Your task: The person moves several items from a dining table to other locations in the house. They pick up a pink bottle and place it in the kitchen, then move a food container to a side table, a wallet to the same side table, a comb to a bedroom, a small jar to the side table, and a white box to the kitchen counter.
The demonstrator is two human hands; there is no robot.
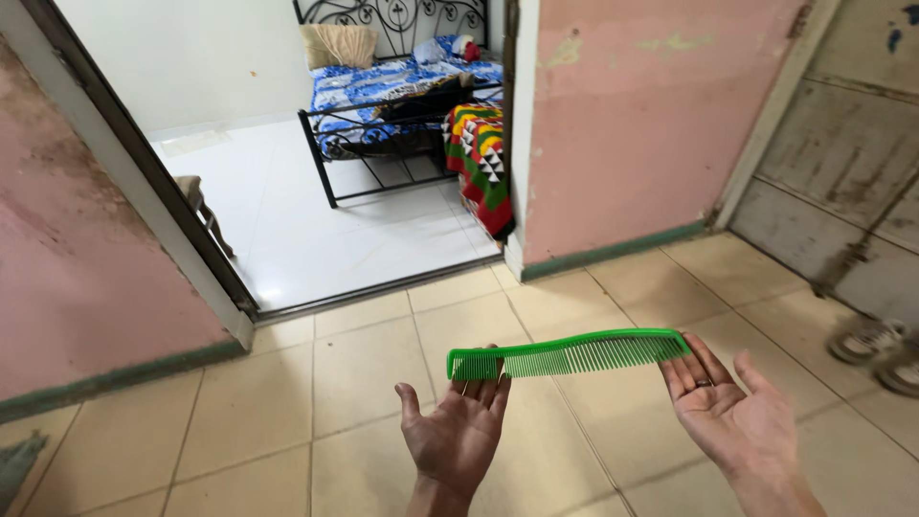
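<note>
A tiled floor [287,402] fills the lower half of the frame; pink walls [632,115] stand at left and upper right. Through the doorway [287,191] at upper centre is a bed [402,86] with blue bedding, a patterned cloth [483,158] hanging off its end. Shoes [876,349] lie at the right edge. Low in the frame, the left hand [458,431] and right hand [729,412] lie palm-up, fingers spread open. A green comb [570,352] rests across both sets of fingertips, spanning the gap between them.
</note>
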